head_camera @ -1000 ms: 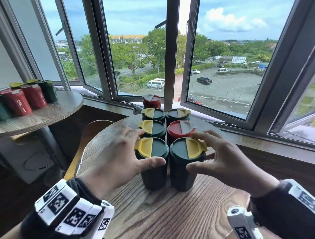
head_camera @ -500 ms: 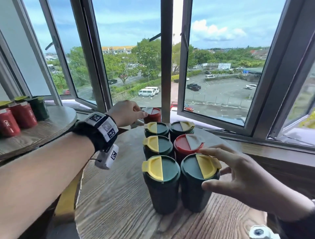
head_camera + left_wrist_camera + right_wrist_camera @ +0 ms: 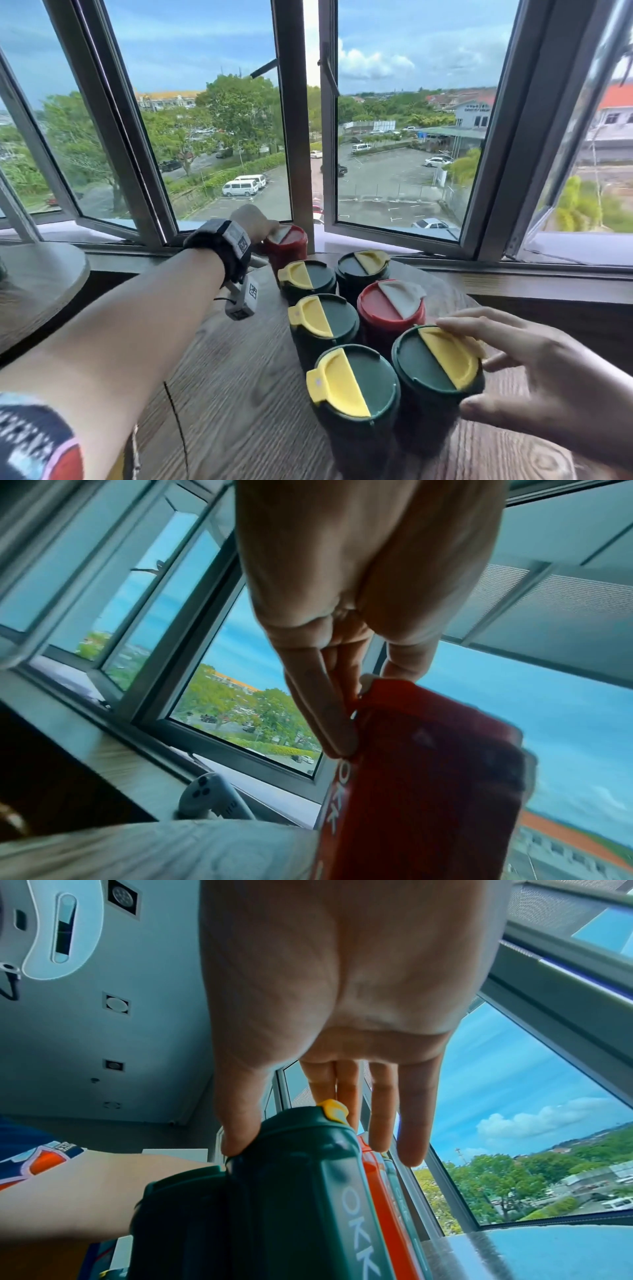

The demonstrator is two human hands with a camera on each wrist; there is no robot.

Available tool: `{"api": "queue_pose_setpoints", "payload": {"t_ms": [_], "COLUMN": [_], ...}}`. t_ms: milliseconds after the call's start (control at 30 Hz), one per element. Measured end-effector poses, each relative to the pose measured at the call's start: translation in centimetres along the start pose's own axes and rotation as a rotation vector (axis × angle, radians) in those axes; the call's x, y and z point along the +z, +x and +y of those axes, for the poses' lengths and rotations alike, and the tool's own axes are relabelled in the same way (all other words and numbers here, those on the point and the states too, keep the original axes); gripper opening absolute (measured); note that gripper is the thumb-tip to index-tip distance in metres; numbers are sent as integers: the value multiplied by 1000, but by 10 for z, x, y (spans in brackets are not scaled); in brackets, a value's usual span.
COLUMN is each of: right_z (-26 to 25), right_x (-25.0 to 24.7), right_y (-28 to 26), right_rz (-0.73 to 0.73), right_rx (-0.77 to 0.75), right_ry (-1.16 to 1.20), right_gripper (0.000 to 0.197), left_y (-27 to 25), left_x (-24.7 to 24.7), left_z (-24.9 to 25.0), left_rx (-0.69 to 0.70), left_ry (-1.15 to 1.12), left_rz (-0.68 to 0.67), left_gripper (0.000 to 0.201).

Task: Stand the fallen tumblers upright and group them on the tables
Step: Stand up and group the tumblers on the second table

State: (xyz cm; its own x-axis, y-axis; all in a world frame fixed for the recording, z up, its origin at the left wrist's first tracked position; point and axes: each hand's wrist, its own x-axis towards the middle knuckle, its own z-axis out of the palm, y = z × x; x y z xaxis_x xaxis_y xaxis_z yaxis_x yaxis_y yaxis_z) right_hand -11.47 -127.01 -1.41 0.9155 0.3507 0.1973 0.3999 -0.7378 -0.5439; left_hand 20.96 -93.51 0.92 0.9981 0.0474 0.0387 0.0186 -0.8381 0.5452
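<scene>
Red tumbler (image 3: 287,248): upright, table's (image 3: 219,394) 12 o'clock edge, apart from the cluster at its 5 o'clock. Left hand (image 3: 253,222) pinches its lid rim; nearer hand. Right hand (image 3: 534,380), fingers relaxed, touches the near green tumbler (image 3: 436,377).

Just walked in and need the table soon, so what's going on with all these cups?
A person is grouping tumblers on the round wooden table by the window. Their left hand has a grip on the lid end of the red tumbler at the far edge, apart from the rest. Their right hand rests open against the near green tumbler. Six tumblers stand upright in a tight cluster: five green with yellow flaps and one red.
</scene>
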Motion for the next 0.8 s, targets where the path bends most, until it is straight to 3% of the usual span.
{"api": "queue_pose_setpoints", "payload": {"t_ms": [67,133,233,433,800], "right_z": [-2,-4,-6,-6,-5], "right_x": [1,2,2,2,5], "right_y": [0,0,0,0,-1], "right_rz": [6,9,4,6,23], "right_rx": [9,13,23,16,31], "right_ry": [-6,-10,-2,3,14], "right_gripper": [80,81,80,80,82], "left_y": [1,3,2,1,-1], "left_x": [0,2,3,5,12], "left_z": [8,18,36,52,48], "left_rx": [125,221,270,301,328], "left_ry": [79,-24,-151,-71,-71], "left_rz": [-24,-125,-284,-485,-488], "left_gripper": [35,24,19,28,29]}}
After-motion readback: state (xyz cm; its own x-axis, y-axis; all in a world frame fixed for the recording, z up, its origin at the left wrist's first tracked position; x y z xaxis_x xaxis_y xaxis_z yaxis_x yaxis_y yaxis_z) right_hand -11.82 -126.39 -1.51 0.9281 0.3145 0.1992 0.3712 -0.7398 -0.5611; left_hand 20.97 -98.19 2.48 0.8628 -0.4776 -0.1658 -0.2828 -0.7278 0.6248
